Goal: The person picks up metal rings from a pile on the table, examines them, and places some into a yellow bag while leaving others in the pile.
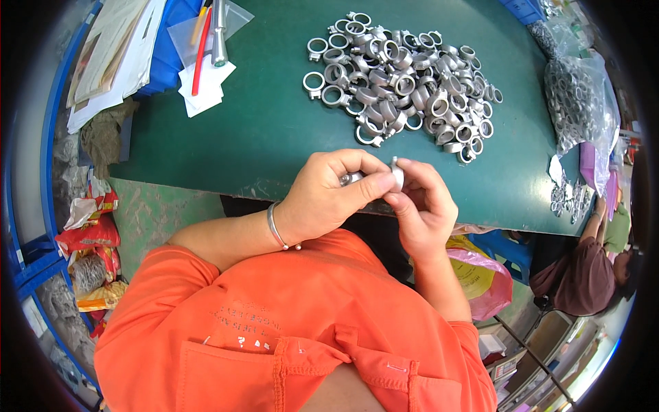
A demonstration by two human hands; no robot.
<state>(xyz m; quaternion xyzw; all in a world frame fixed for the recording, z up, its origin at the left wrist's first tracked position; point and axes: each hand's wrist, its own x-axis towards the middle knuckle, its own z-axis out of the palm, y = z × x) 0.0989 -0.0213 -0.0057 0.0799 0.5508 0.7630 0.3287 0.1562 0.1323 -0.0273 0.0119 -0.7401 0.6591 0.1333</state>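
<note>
Both my hands meet near the table's front edge. Between them is a small silver metal ring [398, 174], seen nearly edge-on. My left hand [329, 189], a bracelet at its wrist, pinches the ring with thumb and forefinger. A second small shiny metal piece [351, 178] shows among the left fingers; its kind is partly hidden. My right hand [427, 206] grips the ring's other side with thumb and fingertips. Beyond my hands lies a heap of similar metal rings [405, 84], many with a small lug on the side.
On the green table [274, 117], a red pen [201, 63] and a metal tool [219, 34] lie over white papers at left. Beside them stands a blue bin with papers [123, 62]. At right are a plastic bag of rings [583, 99] and another person [583, 278].
</note>
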